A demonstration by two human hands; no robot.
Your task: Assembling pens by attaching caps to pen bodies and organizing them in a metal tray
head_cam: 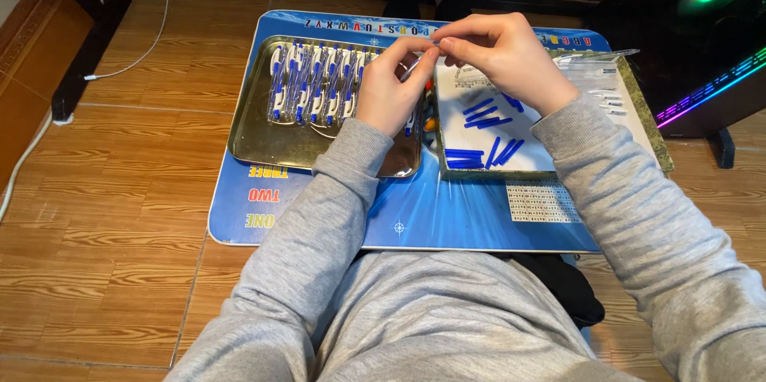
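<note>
Both hands meet above the middle of a blue play mat laid on a wood-look floor. The left hand and the right hand bring their fingertips together, pinching a small part between them; it is too small and too hidden by the fingers to tell what it is, though a bit of blue shows at the pinch. Both hands are closed to a fine fingertip grip, not a fist.

Under the left hand sits a metal tray, on the left half of the mat, holding a row of blue-and-white pens laid side by side (they fill the far part of the tray, leaving the near part bare). Just to the right of the tray, touching or nearly so, lies a flat board with a white surface, and on it a loose scatter of short blue caps. Thin clear pieces lie at the board's far right edge.

The person wears grey sleeves and sits on the floor. A dark computer case with coloured lights stands to the right, well apart from the hands. A white cable runs over the floor at the upper left.
</note>
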